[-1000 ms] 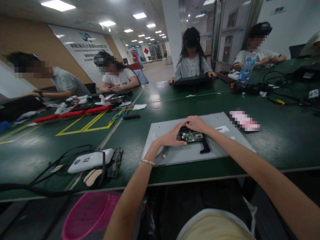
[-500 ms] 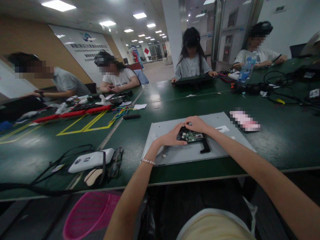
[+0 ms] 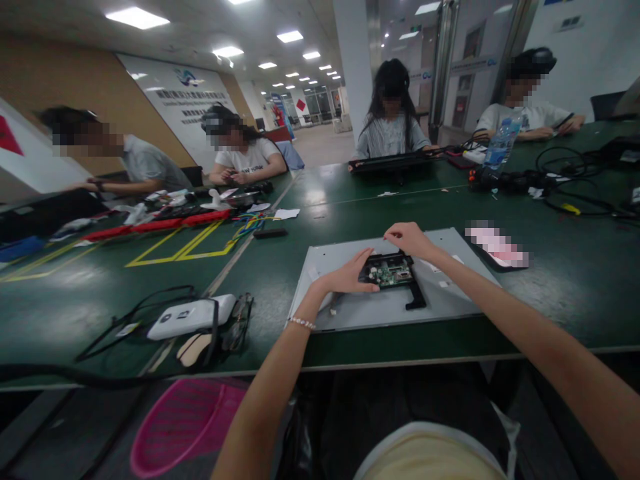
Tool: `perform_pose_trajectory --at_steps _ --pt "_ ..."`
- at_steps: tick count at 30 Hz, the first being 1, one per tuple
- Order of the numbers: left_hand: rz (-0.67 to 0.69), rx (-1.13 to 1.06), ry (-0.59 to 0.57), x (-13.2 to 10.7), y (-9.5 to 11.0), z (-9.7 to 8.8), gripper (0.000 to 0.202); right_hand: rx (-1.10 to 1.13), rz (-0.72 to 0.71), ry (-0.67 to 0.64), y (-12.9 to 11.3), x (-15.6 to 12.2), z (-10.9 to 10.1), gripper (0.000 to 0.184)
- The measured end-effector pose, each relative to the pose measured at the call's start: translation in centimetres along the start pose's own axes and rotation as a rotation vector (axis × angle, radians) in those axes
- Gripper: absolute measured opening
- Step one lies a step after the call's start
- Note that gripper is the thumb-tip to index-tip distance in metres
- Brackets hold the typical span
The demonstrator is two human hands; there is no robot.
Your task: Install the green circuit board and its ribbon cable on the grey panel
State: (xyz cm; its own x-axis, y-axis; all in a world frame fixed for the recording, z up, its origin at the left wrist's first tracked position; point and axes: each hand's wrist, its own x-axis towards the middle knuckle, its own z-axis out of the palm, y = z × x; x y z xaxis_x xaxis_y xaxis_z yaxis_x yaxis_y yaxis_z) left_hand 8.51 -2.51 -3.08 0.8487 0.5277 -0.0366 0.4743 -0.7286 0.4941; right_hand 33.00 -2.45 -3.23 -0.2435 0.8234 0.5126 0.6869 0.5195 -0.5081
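A green circuit board [image 3: 393,273] in a black plastic frame [image 3: 415,293] rests on a flat grey panel [image 3: 350,317]. My left hand [image 3: 347,275] grips the left side of this frame, thumb along the near edge and fingers at the far edge. Just beyond the frame's far edge, my right hand [image 3: 407,239] is raised a little over the panel. Its thumb and forefinger are pinched together; whatever is between them is too small to make out. White labels [image 3: 445,285] lie on the panel under my right forearm.
Right of the panel lies a pink phone [image 3: 497,248]. To the left are a white device [image 3: 193,317], glasses [image 3: 240,323] and black cables. A pink basket [image 3: 185,427] stands below the table edge. Across the table [image 3: 320,207] several people work; a water bottle [image 3: 497,143] stands at the right.
My right hand has lifted away from the board's far edge, fingers pinched, uncovering more of the frame. My left hand stays at the frame's left side. The whole view has shifted slightly.
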Motion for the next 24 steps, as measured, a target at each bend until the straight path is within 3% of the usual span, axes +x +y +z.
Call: perform_pose_trajectory --at_steps 7,10,13,20,24 --pt "-0.016 -0.009 -0.011 -0.1 0.3 -0.1 0.109 -0.093 0.223 -0.184 2.0 -4.6 -6.2 0.02" --pt "-0.012 -0.018 -0.004 -0.1 0.3 -0.1 0.109 -0.158 0.362 -0.298 3.3 -5.9 -7.9 0.021" --pt "-0.003 -0.016 -0.004 -0.1 0.2 -0.2 0.107 -0.153 0.429 -0.355 4.4 -6.3 -8.0 0.023" --pt "-0.011 0.007 -0.021 -0.1 0.1 -0.2 0.106 -0.042 0.385 -0.462 5.0 -6.1 -6.3 0.031" --pt "-0.015 0.031 -0.03 -0.1 0.1 -0.2 0.107 0.002 0.372 -0.499 4.5 -6.1 -6.1 0.021"
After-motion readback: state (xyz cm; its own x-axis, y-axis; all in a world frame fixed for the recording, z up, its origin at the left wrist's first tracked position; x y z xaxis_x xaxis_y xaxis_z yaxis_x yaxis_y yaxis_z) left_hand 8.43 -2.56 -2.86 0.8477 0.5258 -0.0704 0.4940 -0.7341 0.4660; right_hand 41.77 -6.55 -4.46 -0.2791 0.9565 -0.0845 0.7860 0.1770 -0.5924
